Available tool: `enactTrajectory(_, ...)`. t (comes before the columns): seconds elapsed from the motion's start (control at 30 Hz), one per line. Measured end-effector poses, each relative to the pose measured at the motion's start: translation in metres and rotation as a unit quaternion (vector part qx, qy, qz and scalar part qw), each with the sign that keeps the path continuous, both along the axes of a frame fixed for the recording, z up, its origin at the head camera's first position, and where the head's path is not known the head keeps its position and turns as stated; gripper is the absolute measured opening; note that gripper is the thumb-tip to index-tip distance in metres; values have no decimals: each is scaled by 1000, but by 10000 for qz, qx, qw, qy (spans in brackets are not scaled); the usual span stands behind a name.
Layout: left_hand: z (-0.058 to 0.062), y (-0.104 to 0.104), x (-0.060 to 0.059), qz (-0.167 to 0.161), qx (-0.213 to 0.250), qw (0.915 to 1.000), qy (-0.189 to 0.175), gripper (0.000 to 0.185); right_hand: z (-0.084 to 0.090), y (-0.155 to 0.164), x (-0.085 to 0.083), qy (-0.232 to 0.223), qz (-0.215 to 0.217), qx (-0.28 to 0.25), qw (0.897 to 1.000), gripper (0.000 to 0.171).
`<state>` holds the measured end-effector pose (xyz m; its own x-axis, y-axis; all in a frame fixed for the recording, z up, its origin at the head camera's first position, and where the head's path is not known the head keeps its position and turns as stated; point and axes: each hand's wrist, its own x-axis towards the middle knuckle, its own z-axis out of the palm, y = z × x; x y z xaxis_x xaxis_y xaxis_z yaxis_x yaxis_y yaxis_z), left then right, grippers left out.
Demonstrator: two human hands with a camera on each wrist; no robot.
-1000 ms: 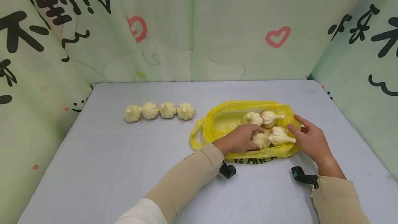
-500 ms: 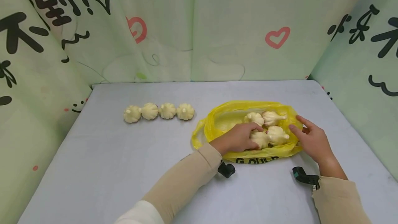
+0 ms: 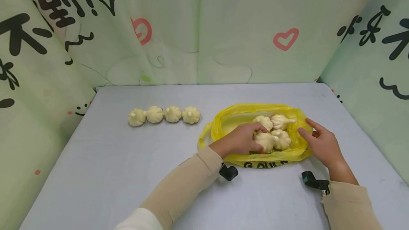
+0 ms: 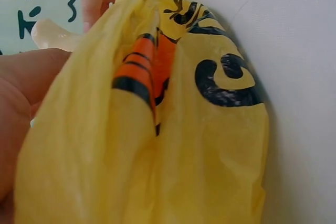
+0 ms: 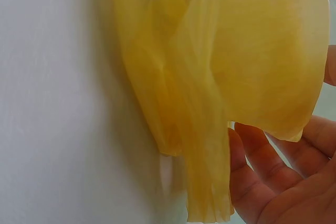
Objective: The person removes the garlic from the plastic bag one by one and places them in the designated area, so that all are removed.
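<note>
My left hand [image 3: 244, 139] reaches into a yellow plastic bag [image 3: 244, 107] and grips a garlic bulb [image 3: 264, 142], its fingers partly covered by the bulb. Touching that bulb on the right is a second garlic bulb [image 3: 282, 140]. Behind them, two more lie in the bag, a rounded garlic bulb [image 3: 264, 120] and a long-stemmed garlic bulb [image 3: 281, 121]. My right hand [image 3: 323, 146] holds the bag's right edge, thumb on the inner side. In the left wrist view the bag's printed side [image 4: 210, 145] hides most of the hand's hold.
On the white table [image 3: 112, 173], a row of several garlic bulbs [image 3: 173, 114] stands left of the bag. A bag handle [image 3: 204, 136] lies at the bag's left end. A printed green curtain [image 3: 236, 27] surrounds the table's back and sides.
My left hand has drawn slightly left with its garlic bulb. The bulb beside it has shifted left and turned. My right hand has moved a little right with the bag's edge.
</note>
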<state>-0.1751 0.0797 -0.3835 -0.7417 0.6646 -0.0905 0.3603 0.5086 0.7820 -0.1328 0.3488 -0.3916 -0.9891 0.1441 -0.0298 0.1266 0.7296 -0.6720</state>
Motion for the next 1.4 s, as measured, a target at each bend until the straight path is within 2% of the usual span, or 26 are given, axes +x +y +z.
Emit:
enactTrajectory(0.27,8,-11,0,37,121,9999,-66,48,-1,1,-1,-35,0,41,10000,72)
enactTrajectory(0.57,12,-28,-1,237,644,9965,-475,50,-1,2,-3,-75,-14,18,10000,72)
enactTrajectory(0.77,15,-39,-2,368,841,9950,-400,51,-1,4,-3,-92,-30,17,10000,72)
enactTrajectory(1.1,18,-63,-2,782,1277,9871,-561,52,1,5,-3,-164,-24,-19,9999,73)
enactTrajectory(1.4,16,-86,-1,1017,1399,9838,-461,49,0,7,-3,-186,-100,134,9997,73)
